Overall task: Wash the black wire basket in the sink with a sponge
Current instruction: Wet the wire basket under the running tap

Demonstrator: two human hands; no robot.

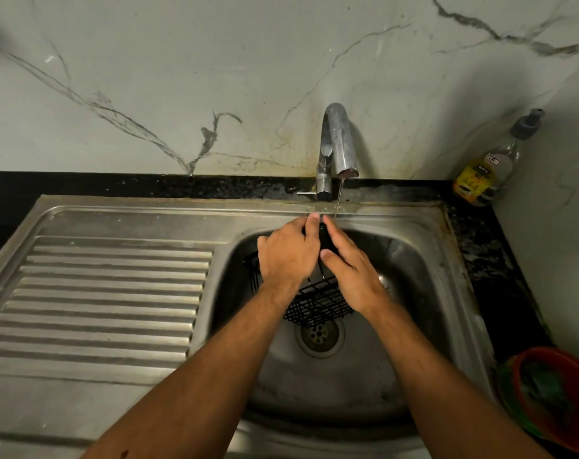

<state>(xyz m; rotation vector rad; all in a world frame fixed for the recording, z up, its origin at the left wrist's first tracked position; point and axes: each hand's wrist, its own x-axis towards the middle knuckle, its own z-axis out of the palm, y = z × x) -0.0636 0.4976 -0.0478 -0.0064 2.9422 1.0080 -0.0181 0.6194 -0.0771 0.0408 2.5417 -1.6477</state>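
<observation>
the black wire basket sits in the sink, tilted over the drain and lifted at its far end under both hands. the left hand has its fingers curled over the basket's upper edge, clamped on it as far as can be seen. the right hand lies with fingers fairly straight and close together along a dark part of the basket, thumb pressed in; whether a sponge is under it cannot be told. a thin stream falls from the tap just beyond the fingertips. the likely trouble is a slip: wet wire gives little purchase, and a hard scrub from the right could twist the basket out of the left and knock it against the steel. water striking the wires could also spray onto the black tabletop. a soap bottle stands in the right corner, a red bowl near the right elbow, the ribbed draining board to the left; none crowd the hands.
</observation>
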